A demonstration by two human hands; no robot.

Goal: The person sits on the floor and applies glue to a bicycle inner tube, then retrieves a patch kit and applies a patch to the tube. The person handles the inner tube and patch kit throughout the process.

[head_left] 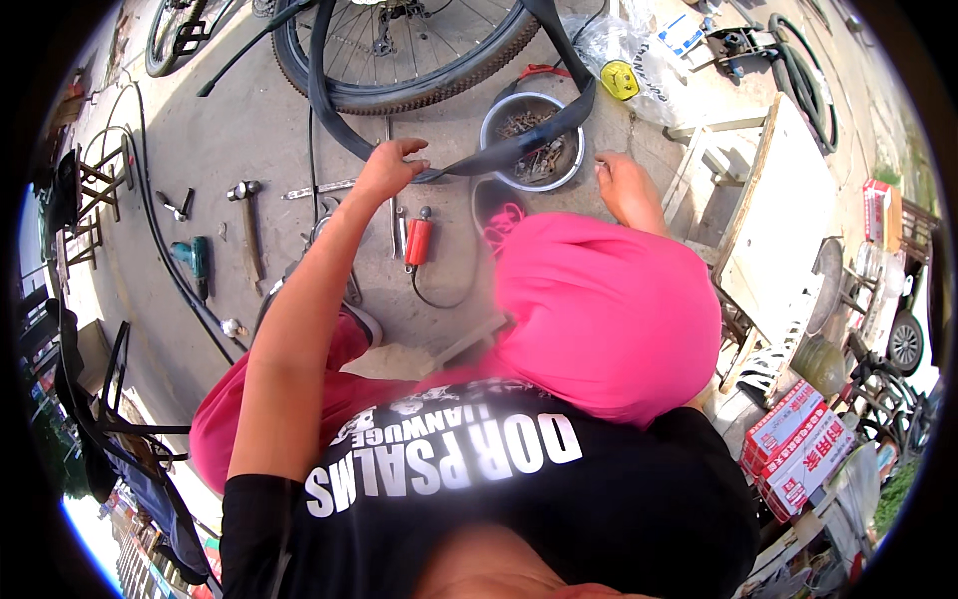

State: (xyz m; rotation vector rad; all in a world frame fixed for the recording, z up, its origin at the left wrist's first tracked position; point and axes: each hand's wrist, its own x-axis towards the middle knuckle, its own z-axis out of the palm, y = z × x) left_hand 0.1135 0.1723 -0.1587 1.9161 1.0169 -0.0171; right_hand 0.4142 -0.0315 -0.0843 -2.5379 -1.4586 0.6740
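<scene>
A black bicycle inner tube (511, 148) hangs in a wide loop in front of a bicycle wheel (429, 85) with a knobbly tyre. My left hand (391, 170) is closed on the lowest stretch of this loop, its thumb and forefinger slightly apart above it. Part of the tube crosses over a round metal basin (489, 135) that holds many small metal parts. To the right of the basin, beside my raised knee, my right hand (629, 190) is held with fingers apart and nothing visible in it. Some of its fingers are hidden.
On the ground at left lie a hammer (246, 225), a teal power drill (194, 264) and a black hose (150, 190). A red cylindrical tool (417, 243) with a cord sits near my foot. At right stand a wooden stool (778, 215) and red-white boxes (798, 449).
</scene>
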